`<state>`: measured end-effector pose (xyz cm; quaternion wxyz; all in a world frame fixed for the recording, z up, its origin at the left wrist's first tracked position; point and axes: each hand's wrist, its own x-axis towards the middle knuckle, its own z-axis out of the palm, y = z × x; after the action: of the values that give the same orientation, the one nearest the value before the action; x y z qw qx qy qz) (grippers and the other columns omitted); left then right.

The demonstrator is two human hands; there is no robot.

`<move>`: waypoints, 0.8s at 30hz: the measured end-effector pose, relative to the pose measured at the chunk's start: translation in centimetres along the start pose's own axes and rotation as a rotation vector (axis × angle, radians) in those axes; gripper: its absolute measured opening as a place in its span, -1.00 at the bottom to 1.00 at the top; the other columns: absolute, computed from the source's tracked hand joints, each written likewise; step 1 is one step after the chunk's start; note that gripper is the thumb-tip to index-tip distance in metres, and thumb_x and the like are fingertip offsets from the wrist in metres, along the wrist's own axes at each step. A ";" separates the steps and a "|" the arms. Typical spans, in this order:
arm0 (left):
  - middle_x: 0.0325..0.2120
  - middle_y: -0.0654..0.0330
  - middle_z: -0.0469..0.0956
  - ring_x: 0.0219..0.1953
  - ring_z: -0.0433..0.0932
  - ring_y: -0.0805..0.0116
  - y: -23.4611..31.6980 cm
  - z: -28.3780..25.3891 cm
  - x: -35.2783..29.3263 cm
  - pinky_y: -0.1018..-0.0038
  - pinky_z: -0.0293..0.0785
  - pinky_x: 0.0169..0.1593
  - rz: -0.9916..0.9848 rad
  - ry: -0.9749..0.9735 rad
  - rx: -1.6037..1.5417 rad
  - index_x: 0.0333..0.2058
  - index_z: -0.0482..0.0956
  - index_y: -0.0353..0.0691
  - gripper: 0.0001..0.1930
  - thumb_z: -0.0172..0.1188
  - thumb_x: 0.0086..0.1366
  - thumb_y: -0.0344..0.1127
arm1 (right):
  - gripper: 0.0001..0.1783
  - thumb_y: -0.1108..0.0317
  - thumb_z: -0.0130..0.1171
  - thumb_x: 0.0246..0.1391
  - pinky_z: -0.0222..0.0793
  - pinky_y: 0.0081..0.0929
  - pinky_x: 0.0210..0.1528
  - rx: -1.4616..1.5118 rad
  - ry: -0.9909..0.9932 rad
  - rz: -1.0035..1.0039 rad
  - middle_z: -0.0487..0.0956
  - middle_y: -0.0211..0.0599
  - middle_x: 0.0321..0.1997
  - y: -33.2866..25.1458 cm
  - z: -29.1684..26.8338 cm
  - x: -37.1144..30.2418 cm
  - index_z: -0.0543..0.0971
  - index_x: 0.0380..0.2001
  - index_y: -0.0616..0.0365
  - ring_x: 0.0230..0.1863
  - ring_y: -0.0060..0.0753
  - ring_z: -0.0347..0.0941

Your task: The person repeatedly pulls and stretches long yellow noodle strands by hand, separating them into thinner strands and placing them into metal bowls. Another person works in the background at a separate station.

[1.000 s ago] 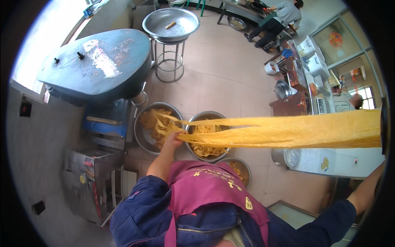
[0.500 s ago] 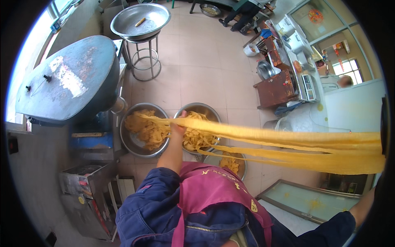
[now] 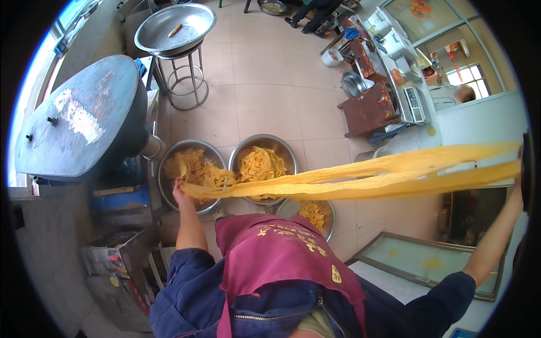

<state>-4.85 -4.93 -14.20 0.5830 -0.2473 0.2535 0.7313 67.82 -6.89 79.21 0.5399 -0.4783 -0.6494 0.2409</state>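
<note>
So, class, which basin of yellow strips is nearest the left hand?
The left basin: the left hand, holding yellow bands, appears over it; middle basin and right basin lie farther right.

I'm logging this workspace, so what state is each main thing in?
Left hand: closed on the strips' left end
Right hand: at their right end, grip unclear
Strips: stretched sideways, split in places
Left basin: partly filled with yellow pieces
Middle basin: heaped with similar pieces
Right basin: partly filled
Upper basin: raised, holding a stick
Apron: worn
</note>
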 end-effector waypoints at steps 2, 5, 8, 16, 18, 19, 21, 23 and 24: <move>-0.39 0.28 0.57 -0.42 0.52 0.52 2.5 1.9 -2.2 0.64 0.49 -0.34 0.001 -0.007 -0.063 -0.12 0.56 -0.28 -0.87 0.08 0.49 -0.38 | -0.72 0.44 0.10 0.17 0.59 -0.54 -0.25 0.004 -0.033 0.101 0.70 -0.16 -0.27 5.3 1.0 -0.9 0.68 -0.10 0.22 -0.38 -0.46 0.62; -0.32 0.21 0.58 -0.42 0.52 0.51 5.0 3.4 -5.0 0.67 0.53 -0.33 0.012 -0.083 -0.074 0.03 0.52 -0.40 -0.78 0.06 0.51 -0.42 | -0.72 0.47 0.12 0.14 0.60 -0.53 -0.23 0.003 -0.223 0.266 0.70 -0.13 -0.25 12.3 6.5 -1.2 0.67 -0.10 0.24 -0.36 -0.44 0.63; -0.25 0.15 0.61 -0.38 0.56 0.49 7.4 5.1 -8.4 0.67 0.58 -0.29 -0.079 -0.196 -0.150 0.17 0.45 -0.41 -0.68 0.04 0.53 -0.41 | -0.73 0.54 0.12 0.07 0.62 -0.48 -0.16 -0.046 -0.608 0.436 0.71 -0.10 -0.24 20.3 15.0 -0.5 0.71 -0.18 0.27 -0.31 -0.39 0.66; -0.18 0.06 0.62 -0.29 0.62 0.48 6.6 10.1 -20.0 0.66 0.62 -0.27 -0.130 -0.318 -0.024 0.22 0.41 -0.39 -0.65 0.03 0.55 -0.38 | -0.67 0.54 0.23 0.07 0.53 -0.42 0.05 -0.424 -1.250 0.637 0.77 -0.25 -0.15 43.5 30.2 -6.1 0.73 -0.06 0.20 -0.09 -0.51 0.64; -0.21 0.09 0.61 -0.30 0.61 0.48 6.4 10.5 -22.6 0.66 0.61 -0.26 -0.126 -0.322 0.007 0.22 0.41 -0.39 -0.65 0.03 0.55 -0.38 | -0.63 0.58 0.20 0.06 0.56 -0.37 0.03 -0.502 -1.305 0.589 0.77 -0.22 -0.12 49.7 34.2 -8.8 0.74 -0.05 0.13 -0.05 -0.43 0.68; -0.22 0.14 0.59 -0.32 0.59 0.49 5.6 11.7 -24.3 0.66 0.60 -0.23 -0.097 -0.291 0.069 0.24 0.40 -0.34 -0.64 0.02 0.55 -0.38 | -0.63 0.58 0.19 0.06 0.57 -0.32 0.03 -0.486 -1.259 0.568 0.77 -0.21 -0.12 53.8 36.0 -11.3 0.75 -0.07 0.09 -0.04 -0.34 0.68; -0.21 0.15 0.58 -0.33 0.57 0.50 4.9 12.4 -26.8 0.65 0.59 -0.23 -0.080 -0.284 0.123 0.25 0.39 -0.30 -0.64 0.01 0.55 -0.37 | -0.63 0.56 0.20 0.04 0.57 -0.24 0.05 -0.597 -1.163 0.510 0.74 -0.13 -0.08 56.5 40.3 -13.8 0.75 -0.09 0.05 -0.01 -0.15 0.67; -0.22 0.18 0.58 -0.34 0.55 0.51 4.3 12.6 -28.0 0.65 0.58 -0.22 -0.070 -0.233 0.204 0.27 0.37 -0.22 -0.63 0.02 0.56 -0.34 | -0.58 0.56 0.21 0.01 0.54 -0.19 0.11 -0.754 -1.029 0.454 0.70 -0.06 0.02 58.0 42.6 -17.1 0.74 -0.04 0.00 0.06 -0.03 0.63; -0.23 0.19 0.58 -0.35 0.56 0.51 3.5 13.4 -28.7 0.64 0.59 -0.23 -0.073 -0.223 0.288 0.26 0.38 -0.21 -0.64 0.03 0.55 -0.33 | -0.53 0.57 0.20 0.00 0.52 -0.18 0.16 -0.780 -0.963 0.422 0.67 -0.06 0.08 59.9 43.6 -19.3 0.72 -0.01 -0.06 0.11 -0.01 0.60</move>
<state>-3.45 -17.63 14.99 0.6630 -0.0876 0.2803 0.6886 48.06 10.53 7.32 -0.0835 -0.5948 -0.7505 0.2759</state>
